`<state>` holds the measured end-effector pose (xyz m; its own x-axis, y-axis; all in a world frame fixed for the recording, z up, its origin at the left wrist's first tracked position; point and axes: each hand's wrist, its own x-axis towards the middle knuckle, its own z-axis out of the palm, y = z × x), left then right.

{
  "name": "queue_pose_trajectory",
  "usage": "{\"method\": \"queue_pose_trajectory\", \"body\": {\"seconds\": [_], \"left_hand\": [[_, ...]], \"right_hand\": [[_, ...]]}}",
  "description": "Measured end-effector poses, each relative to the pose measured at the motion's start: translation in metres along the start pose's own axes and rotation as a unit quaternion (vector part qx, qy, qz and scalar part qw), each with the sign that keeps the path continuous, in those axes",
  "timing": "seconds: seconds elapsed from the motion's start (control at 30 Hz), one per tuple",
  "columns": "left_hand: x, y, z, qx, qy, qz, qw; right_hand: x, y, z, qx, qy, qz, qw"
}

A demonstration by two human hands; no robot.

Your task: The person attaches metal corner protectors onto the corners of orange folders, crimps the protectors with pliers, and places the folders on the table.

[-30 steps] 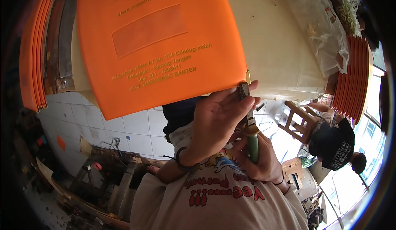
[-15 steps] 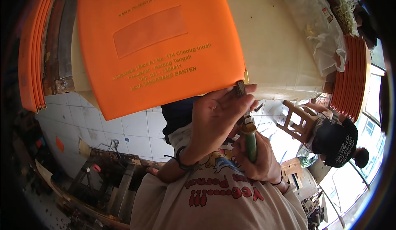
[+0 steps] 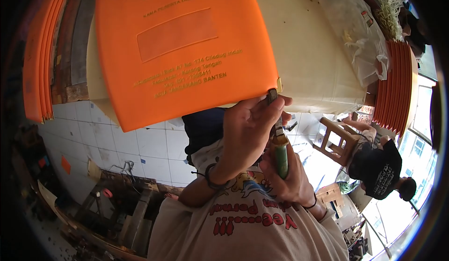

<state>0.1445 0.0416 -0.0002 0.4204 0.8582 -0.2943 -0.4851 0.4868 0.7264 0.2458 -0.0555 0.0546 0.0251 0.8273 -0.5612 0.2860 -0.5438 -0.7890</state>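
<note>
An orange folder cover (image 3: 187, 88) with gold lettering lies on the table, its lower right corner carrying a small gold metal corner piece (image 3: 279, 85). My right hand (image 3: 292, 179) is closed around the green handle of what look like pliers (image 3: 281, 160). Their dark metal tip is at the folder's corner, beside the corner piece. Just under that corner, my left hand (image 3: 243, 132) is closed around the metal front part of the pliers, thumb over it and fingers partly behind. The folder's edge touches or nearly touches the left hand. Exactly how the jaws sit is hidden.
Orange folders stand stacked at the left (image 3: 39, 59) and right (image 3: 397, 88). A clear plastic bag (image 3: 362, 41) lies on the cream table surface (image 3: 318, 69). Another person (image 3: 376, 167) sits at the right near a wooden stool (image 3: 337, 141). Machinery (image 3: 135, 214) stands lower left.
The folder appears shifted slightly right and up in view. Both hands keep their hold on the pliers at its corner. The seated person at right has shifted slightly.
</note>
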Motion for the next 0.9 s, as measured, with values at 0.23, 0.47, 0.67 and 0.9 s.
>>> {"method": "queue_pose_trajectory", "body": {"seconds": [0.23, 0.47, 0.67, 0.9], "left_hand": [[-0.001, -0.002, -0.001, -0.008, 0.0, -0.002, 1.0], [0.0, 0.002, -0.004, 0.017, -0.015, -0.008, 1.0], [-0.002, 0.002, 0.001, 0.005, -0.009, -0.01, 1.0], [-0.001, -0.001, 0.005, -0.026, -0.023, -0.02, 0.999]], "right_hand": [[0.002, 0.01, 0.006, -0.005, 0.028, -0.031, 0.999], [-0.003, 0.006, 0.012, 0.109, 0.057, -0.022, 0.992], [-0.004, 0.005, -0.01, -0.019, -0.03, -0.052, 0.998], [-0.007, -0.003, -0.014, 0.028, -0.045, 0.0, 0.999]]}}
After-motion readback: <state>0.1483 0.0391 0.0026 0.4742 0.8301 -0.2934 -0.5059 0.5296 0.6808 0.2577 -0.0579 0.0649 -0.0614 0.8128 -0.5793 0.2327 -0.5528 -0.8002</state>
